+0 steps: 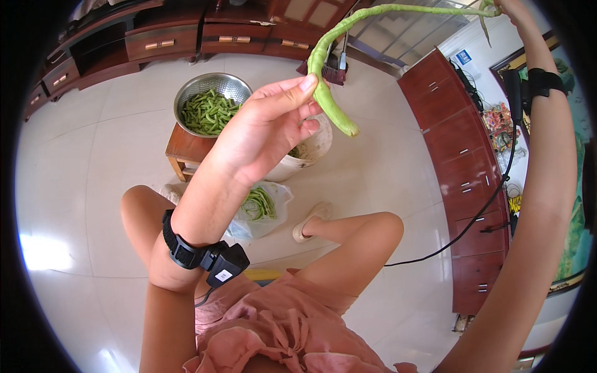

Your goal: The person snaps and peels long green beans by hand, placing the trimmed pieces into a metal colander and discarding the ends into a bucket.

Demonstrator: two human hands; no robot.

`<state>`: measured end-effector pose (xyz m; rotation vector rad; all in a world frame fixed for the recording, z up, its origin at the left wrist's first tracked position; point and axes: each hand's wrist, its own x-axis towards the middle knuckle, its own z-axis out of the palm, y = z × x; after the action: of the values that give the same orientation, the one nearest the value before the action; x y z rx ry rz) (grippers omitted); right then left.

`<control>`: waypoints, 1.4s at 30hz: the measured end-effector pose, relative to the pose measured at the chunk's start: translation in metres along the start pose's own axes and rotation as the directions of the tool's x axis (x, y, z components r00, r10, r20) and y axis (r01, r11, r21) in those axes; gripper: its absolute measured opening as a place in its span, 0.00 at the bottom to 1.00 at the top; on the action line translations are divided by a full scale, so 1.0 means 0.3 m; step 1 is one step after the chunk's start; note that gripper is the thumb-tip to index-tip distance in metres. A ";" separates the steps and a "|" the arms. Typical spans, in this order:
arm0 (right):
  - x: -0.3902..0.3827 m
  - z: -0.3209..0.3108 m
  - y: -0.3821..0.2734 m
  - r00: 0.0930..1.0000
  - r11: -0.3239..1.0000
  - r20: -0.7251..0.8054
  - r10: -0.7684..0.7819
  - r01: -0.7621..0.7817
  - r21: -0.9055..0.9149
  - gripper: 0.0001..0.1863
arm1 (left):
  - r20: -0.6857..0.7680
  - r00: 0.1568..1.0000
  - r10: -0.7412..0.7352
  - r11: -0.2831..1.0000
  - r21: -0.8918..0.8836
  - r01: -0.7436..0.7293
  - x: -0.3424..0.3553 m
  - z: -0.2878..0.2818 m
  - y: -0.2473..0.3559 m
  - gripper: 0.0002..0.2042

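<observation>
A long green bean [319,57] is stretched between my two hands, up high in front of me. My left hand [267,121] pinches it close to its thick lower end, which pokes out below the thumb. At the upper right edge my right hand [511,9] grips the thin other end, where a withered strand dangles; its fingers are partly cut off by the frame. Past my left hand, a metal bowl [230,86] holds short pieces of green bean [208,112]. Whole long beans [261,203] lie in a clear plastic bag [285,198] on the floor between my feet.
The bowl rests on a small wooden stool [185,144]. A white bucket [319,142] stands beside it, partly behind my left hand. Dark wooden cabinets [230,37] line the far wall; a red cabinet [460,161] is at right. A black cable [472,221] runs from my right wrist.
</observation>
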<state>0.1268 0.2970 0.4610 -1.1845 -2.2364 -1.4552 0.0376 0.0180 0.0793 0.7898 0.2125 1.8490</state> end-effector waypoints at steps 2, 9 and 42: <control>0.009 0.063 -0.004 0.995 0.999 0.094 0.016 -0.013 -0.031 0.30 | -0.008 1.000 -0.005 1.000 -0.020 0.005 -0.004 0.003 -0.001 0.12; -0.051 0.401 -0.008 0.972 0.872 0.180 0.152 -0.218 0.438 0.30 | -0.156 0.988 -0.006 0.949 0.310 0.055 -0.011 -0.030 0.013 0.13; -1.225 0.405 -0.845 0.916 -0.181 -0.327 -0.233 0.290 0.940 0.28 | -0.271 0.885 -0.378 -0.150 0.961 0.230 0.018 -0.194 -0.112 0.07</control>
<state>0.2104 0.1676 0.0246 -0.0284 -2.5008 0.5801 0.0266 0.0492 0.0204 1.6442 1.7776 0.7941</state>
